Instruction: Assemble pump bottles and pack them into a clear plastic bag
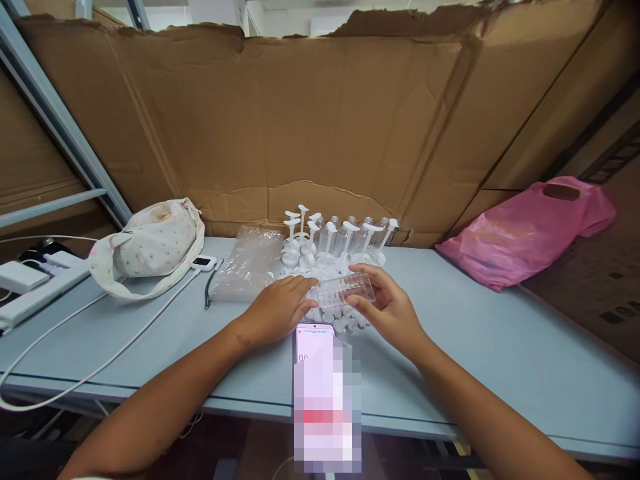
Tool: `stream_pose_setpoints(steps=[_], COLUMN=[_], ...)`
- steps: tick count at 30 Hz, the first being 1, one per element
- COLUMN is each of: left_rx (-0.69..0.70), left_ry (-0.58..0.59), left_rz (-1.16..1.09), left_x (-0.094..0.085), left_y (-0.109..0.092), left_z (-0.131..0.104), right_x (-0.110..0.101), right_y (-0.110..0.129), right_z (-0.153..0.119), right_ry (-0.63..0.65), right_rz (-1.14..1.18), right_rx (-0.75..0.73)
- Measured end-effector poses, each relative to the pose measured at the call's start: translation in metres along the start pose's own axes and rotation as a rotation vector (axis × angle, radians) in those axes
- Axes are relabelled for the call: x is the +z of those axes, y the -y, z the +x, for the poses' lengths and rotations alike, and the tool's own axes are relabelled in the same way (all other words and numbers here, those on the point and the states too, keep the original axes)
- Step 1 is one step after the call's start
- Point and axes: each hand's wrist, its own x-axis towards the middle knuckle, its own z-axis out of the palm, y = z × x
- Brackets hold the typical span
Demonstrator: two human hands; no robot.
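A clear ribbed plastic bottle (345, 289) lies sideways between my hands, above a heap of small white plastic parts (345, 323). My right hand (387, 307) is closed round its right end, thumb below and fingers above. At the left end, my left hand (283, 307) pinches the bottle with thumb and fingertips; its neck is hard to make out there. Just behind stand several white pump heads (303, 223) with long spouts. Similar clear bottles (367, 230) stand upright at the back among them.
A phone (315, 343) with a lit screen is in front of the heap. Left of it lie a clear plastic bag (250, 260), a white cable (155, 317), a cloth bag (160, 240) and a power strip (50, 287). A pink bag (515, 233) lies right; cardboard (300, 120) walls the back.
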Motion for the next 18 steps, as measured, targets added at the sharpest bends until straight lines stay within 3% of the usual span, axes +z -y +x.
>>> stream_pose_setpoints(steps=[7,9,10,12,15,18], left_rx=[0.048,0.044,0.031,-0.01,-0.071,-0.137], left_ry=[-0.004,-0.017,-0.029,-0.055,-0.085,-0.087], left_rz=[-0.266,-0.299,-0.309,-0.32,-0.325,-0.298], left_x=[0.003,0.003,0.002,0.001,-0.001,-0.001], left_y=[-0.007,-0.009,-0.009,-0.01,-0.011,-0.012], left_z=[-0.006,-0.006,-0.006,-0.006,-0.006,-0.006], right_x=[-0.003,-0.009,-0.014,-0.029,-0.061,-0.091], right_y=[-0.002,0.001,0.002,0.0,-0.018,-0.051], right_z=[-0.006,-0.002,0.002,0.014,0.038,0.061], right_ry=[0.203,0.193,0.129,-0.125,-0.501,-0.558], right_rz=[-0.206,-0.213,-0.193,-0.146,-0.228,-0.351], right_rx=[-0.245,-0.328,-0.354,-0.365,-0.226,0.002])
